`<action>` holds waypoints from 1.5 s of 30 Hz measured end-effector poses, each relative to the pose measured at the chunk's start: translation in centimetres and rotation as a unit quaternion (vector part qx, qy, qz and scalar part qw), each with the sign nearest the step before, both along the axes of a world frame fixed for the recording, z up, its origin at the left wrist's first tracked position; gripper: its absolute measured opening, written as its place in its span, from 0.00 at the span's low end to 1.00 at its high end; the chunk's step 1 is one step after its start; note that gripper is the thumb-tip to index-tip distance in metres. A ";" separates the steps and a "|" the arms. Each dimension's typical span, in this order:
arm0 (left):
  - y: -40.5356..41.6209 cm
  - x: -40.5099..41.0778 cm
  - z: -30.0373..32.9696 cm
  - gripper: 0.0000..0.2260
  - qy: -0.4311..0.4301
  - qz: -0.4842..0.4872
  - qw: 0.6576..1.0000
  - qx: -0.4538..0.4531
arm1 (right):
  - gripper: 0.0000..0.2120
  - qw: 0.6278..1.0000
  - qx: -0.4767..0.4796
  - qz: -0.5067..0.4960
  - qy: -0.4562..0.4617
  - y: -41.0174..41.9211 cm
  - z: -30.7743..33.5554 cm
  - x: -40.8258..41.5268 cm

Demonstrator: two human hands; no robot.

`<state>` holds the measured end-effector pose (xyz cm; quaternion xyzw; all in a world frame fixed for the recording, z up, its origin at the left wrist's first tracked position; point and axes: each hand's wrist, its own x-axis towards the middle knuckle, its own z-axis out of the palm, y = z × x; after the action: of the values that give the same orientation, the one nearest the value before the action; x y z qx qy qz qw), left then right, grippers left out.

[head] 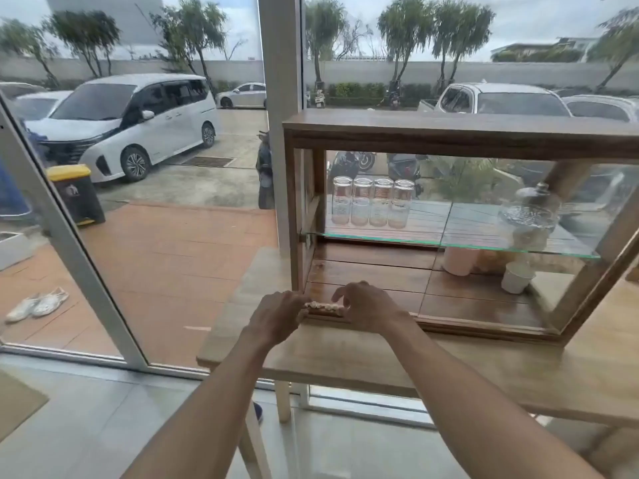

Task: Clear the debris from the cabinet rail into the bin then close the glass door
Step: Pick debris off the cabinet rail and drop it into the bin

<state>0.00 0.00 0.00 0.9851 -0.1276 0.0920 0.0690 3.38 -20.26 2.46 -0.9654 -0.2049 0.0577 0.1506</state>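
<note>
A wooden display cabinet point(460, 127) stands on a wooden table point(345, 357). Its glass door point(484, 295) is slid to the right, leaving the left part open. A small pile of pale crumbly debris point(325, 305) lies in the bottom rail point(326, 313) at the front left corner. My left hand point(280, 314) is at the left end of the pile, fingers curled against it. My right hand point(366, 305) is at the right end, fingers bent down with the thumb touching the debris. Both hands bracket the pile. No bin for the debris is visible indoors.
Several upturned glass jars point(373, 202) and a glass cake dome point(529, 219) stand on the cabinet's glass shelf point(432, 242). A white cup point(517, 276) and a pink container point(458, 261) sit below. Large windows point(155, 202) show a car park and a yellow-lidded outdoor bin point(76, 195).
</note>
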 end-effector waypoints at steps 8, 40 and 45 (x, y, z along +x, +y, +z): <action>0.0 2.7 -1.1 0.08 -0.019 -0.029 0.995 0.097 | 0.15 0.999 -0.034 -0.006 -0.035 2.3 -1.3 2.4; 0.0 2.9 -0.5 0.11 -0.054 -0.039 0.994 0.087 | 0.10 0.999 -0.015 0.030 0.009 2.4 -1.6 4.4; -0.3 2.8 -0.3 0.10 -0.053 -0.037 0.995 0.072 | 0.10 0.999 -0.029 0.028 0.008 2.2 -1.5 4.3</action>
<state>2.76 -0.28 -0.28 0.9759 -0.1738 0.1318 -0.0054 7.72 -18.07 0.96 -0.9627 -0.2291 0.0753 0.1229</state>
